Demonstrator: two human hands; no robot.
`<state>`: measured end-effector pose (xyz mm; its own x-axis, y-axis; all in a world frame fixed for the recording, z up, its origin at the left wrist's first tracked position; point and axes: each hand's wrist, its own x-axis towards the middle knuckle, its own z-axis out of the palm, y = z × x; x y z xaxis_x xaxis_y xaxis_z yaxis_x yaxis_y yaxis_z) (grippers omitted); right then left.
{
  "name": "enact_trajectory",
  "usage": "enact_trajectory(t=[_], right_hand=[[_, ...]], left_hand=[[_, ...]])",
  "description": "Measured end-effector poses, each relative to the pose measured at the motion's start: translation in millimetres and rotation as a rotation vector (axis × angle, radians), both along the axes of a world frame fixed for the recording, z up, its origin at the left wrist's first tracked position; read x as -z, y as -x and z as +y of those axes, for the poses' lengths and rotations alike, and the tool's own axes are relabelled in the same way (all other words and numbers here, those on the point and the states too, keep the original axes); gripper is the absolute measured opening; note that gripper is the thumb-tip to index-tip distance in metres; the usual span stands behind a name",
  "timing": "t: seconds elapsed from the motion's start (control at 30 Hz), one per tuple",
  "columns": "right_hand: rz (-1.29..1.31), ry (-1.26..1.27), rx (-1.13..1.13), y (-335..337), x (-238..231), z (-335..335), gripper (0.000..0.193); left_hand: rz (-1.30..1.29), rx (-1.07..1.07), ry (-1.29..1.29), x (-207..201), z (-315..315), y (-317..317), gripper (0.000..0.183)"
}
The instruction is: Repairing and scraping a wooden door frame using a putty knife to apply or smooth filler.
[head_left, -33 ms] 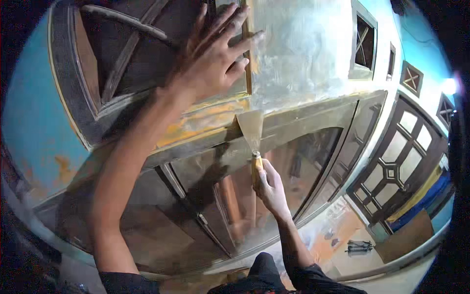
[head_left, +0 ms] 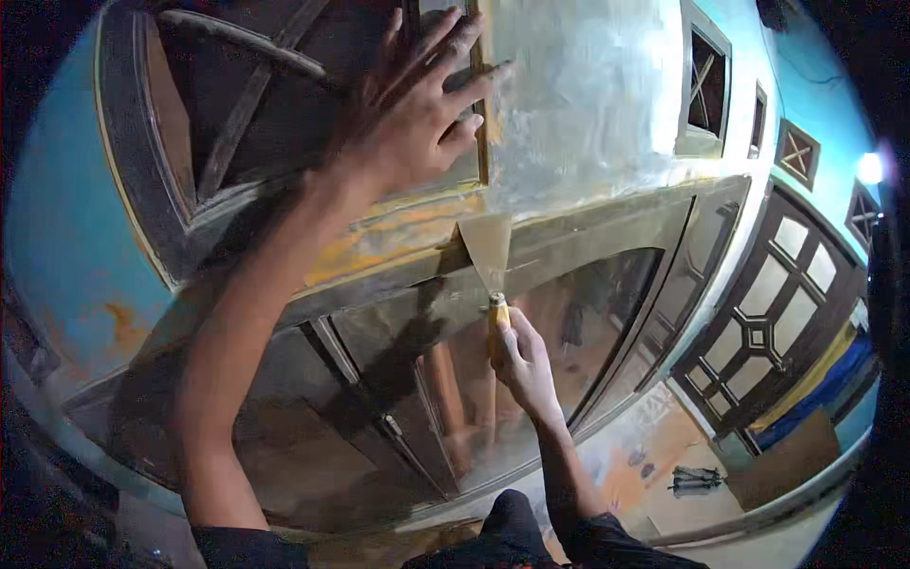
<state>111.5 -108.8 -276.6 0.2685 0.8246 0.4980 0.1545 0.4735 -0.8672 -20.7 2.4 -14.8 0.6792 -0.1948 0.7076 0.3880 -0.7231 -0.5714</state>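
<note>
My right hand [head_left: 524,365] is wrapped round the yellowish handle of a putty knife [head_left: 487,251], whose wide flat blade points up. The blade's top edge meets the upper edge of the dark wooden frame [head_left: 607,223], just under the patchy wall. Higher up on the left, my left hand [head_left: 427,114] is spread, its fingers stretched over the right side of a dark window frame [head_left: 213,211]. It holds nothing. Between the two frames runs a strip of wall with orange and yellow patches [head_left: 379,242]. My left forearm hides part of that strip.
Below the frame are glass panes [head_left: 559,332] with reflections. A grey-white wall [head_left: 578,104] continues right past small vents [head_left: 706,81] to a panelled door [head_left: 758,322]. A brown board [head_left: 787,460] and a dark bundled object [head_left: 695,480] are at the lower right.
</note>
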Motion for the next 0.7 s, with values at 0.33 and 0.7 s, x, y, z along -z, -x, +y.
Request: enact_trajectory(t=[0.33, 0.7], right_hand=[[0.112, 0.002, 0.054, -6, -15, -1, 0.031], [0.205, -0.002, 0.128, -12, -11, -6, 0.031]], left_hand=[[-0.12, 0.546, -0.637, -24, 72, -33, 0.048], [-0.03, -0.079, -0.145, 3, 5, 0, 0.057]])
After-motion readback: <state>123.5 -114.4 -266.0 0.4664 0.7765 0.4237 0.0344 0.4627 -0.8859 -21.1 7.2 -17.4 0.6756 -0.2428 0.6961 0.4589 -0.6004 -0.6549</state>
